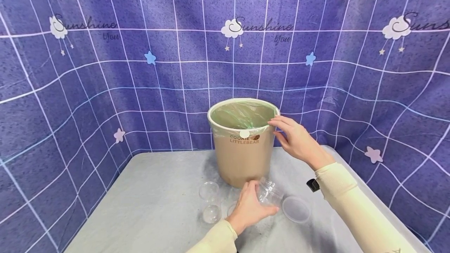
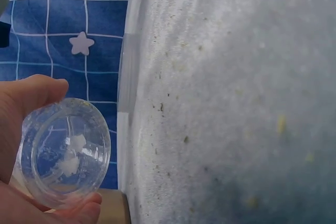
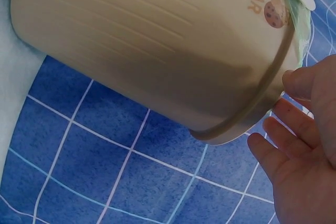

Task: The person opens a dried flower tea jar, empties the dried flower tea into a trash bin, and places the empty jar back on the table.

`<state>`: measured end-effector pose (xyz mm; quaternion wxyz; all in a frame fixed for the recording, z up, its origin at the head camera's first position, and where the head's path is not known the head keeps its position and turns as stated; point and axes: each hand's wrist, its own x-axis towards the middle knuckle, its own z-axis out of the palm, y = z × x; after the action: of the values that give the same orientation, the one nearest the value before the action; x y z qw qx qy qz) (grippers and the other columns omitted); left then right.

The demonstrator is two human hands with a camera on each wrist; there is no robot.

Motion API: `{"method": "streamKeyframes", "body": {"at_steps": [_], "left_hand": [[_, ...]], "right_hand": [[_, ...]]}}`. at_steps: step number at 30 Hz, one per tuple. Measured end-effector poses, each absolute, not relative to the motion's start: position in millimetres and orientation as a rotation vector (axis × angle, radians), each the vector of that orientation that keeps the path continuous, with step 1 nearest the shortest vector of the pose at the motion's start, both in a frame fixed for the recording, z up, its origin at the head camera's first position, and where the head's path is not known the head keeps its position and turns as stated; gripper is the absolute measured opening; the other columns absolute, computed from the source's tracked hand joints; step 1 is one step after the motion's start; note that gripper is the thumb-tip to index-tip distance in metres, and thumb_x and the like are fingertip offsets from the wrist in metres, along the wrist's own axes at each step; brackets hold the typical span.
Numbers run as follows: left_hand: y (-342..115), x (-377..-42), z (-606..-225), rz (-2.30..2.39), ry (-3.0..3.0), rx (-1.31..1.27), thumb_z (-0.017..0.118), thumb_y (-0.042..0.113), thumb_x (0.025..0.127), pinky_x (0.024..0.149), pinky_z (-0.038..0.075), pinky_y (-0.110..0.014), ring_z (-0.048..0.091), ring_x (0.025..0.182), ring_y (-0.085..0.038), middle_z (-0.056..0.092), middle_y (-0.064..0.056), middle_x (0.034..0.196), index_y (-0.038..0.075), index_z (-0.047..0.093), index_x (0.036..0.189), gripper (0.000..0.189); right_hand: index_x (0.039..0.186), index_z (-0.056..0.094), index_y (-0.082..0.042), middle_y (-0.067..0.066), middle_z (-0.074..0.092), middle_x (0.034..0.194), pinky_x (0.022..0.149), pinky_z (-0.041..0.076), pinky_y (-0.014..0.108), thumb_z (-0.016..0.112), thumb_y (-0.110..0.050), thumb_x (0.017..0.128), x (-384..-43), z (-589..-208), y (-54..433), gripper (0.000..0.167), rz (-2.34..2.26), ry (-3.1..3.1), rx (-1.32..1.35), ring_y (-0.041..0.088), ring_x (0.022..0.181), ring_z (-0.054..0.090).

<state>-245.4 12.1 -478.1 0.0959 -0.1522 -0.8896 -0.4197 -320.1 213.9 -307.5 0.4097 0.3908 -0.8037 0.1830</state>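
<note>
My left hand (image 1: 250, 208) grips a clear plastic jar (image 1: 270, 192) between thumb and fingers, tilted over the table in front of the bin. In the left wrist view, the round end of the jar (image 2: 68, 153) faces the camera. My right hand (image 1: 295, 139) is at the right side of the rim of a beige bin (image 1: 242, 163), its fingers loosely extended and holding nothing. The right wrist view shows those fingertips (image 3: 257, 142) close beside the rim. A thin green-tinted bag (image 1: 242, 114) lines the bin.
A round clear lid (image 1: 296, 209) lies on the grey table (image 1: 158, 206), right of the jar. Left of my left hand stands another clear container (image 1: 212, 214); a clear round piece behind my left hand is partly hidden. A blue checked curtain (image 1: 183, 69) encloses the table's back and sides.
</note>
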Motion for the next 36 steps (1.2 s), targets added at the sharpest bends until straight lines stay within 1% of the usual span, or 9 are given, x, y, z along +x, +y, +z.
{"method": "streamKeyframes", "body": {"at_steps": [4, 10, 13, 20, 27, 32, 36], "left_hand": [[14.6, -244.7, -482.5, -1.200, -2.656, -0.455, 0.095, 0.044, 0.060, 0.094, 0.052, -0.039, 0.055, 0.104, -0.017, 0.053, 0.004, 0.111, 0.007, 0.056, 0.131, 0.090], [17.8, -243.9, -489.5, -1.140, -2.687, -0.448, 0.093, 0.041, 0.057, 0.091, 0.054, -0.035, 0.057, 0.098, -0.015, 0.051, 0.005, 0.107, 0.012, 0.055, 0.122, 0.081], [18.6, -242.7, -489.7, -1.131, -2.696, -0.463, 0.093, 0.037, 0.057, 0.090, 0.054, -0.035, 0.056, 0.096, -0.016, 0.049, 0.005, 0.105, 0.012, 0.053, 0.119, 0.077], [19.0, -241.5, -490.0, -1.132, -2.694, -0.477, 0.094, 0.034, 0.055, 0.091, 0.053, -0.037, 0.057, 0.096, -0.018, 0.051, 0.004, 0.104, 0.011, 0.052, 0.120, 0.081], [20.1, -242.9, -494.8, -1.136, -2.697, -0.466, 0.096, 0.036, 0.055, 0.091, 0.053, -0.037, 0.059, 0.097, -0.019, 0.052, 0.004, 0.103, 0.011, 0.053, 0.116, 0.079], [20.1, -243.5, -496.0, -1.119, -2.678, -0.464, 0.097, 0.036, 0.054, 0.093, 0.054, -0.039, 0.062, 0.100, -0.023, 0.056, 0.002, 0.106, 0.010, 0.054, 0.117, 0.081], [19.7, -243.4, -495.5, -1.090, -2.675, -0.468, 0.098, 0.035, 0.053, 0.094, 0.054, -0.040, 0.064, 0.101, -0.027, 0.059, -0.002, 0.108, 0.007, 0.054, 0.119, 0.084]], "right_hand": [[0.123, 0.070, 0.001, 0.022, 0.067, 0.127, 0.107, 0.047, 0.054, 0.074, 0.006, 0.086, -319.2, -308.6, 214.0, 0.038, 0.464, -2.011, 0.986, 0.043, 0.125, 0.061], [0.124, 0.070, 0.000, 0.021, 0.067, 0.127, 0.104, 0.049, 0.052, 0.074, 0.005, 0.086, -315.2, -308.8, 215.6, 0.038, 0.460, -2.003, 0.975, 0.038, 0.123, 0.063], [0.124, 0.069, 0.000, 0.019, 0.067, 0.128, 0.104, 0.049, 0.050, 0.073, 0.006, 0.086, -312.6, -307.8, 217.0, 0.039, 0.462, -2.004, 0.971, 0.036, 0.122, 0.063], [0.125, 0.069, 0.000, 0.018, 0.066, 0.132, 0.105, 0.048, 0.051, 0.074, 0.005, 0.086, -306.9, -304.8, 218.0, 0.040, 0.467, -2.011, 0.946, 0.036, 0.125, 0.062], [0.125, 0.069, 0.000, 0.022, 0.067, 0.129, 0.103, 0.048, 0.054, 0.074, 0.005, 0.086, -301.5, -310.1, 221.6, 0.040, 0.487, -2.002, 0.917, 0.039, 0.123, 0.063], [0.123, 0.070, 0.000, 0.023, 0.068, 0.127, 0.099, 0.051, 0.056, 0.076, 0.005, 0.084, -297.0, -314.8, 227.3, 0.039, 0.484, -1.991, 0.880, 0.040, 0.121, 0.063], [0.122, 0.070, 0.000, 0.022, 0.068, 0.127, 0.099, 0.051, 0.056, 0.076, 0.005, 0.084, -293.6, -316.8, 231.7, 0.039, 0.479, -2.005, 0.851, 0.040, 0.122, 0.063]]}}
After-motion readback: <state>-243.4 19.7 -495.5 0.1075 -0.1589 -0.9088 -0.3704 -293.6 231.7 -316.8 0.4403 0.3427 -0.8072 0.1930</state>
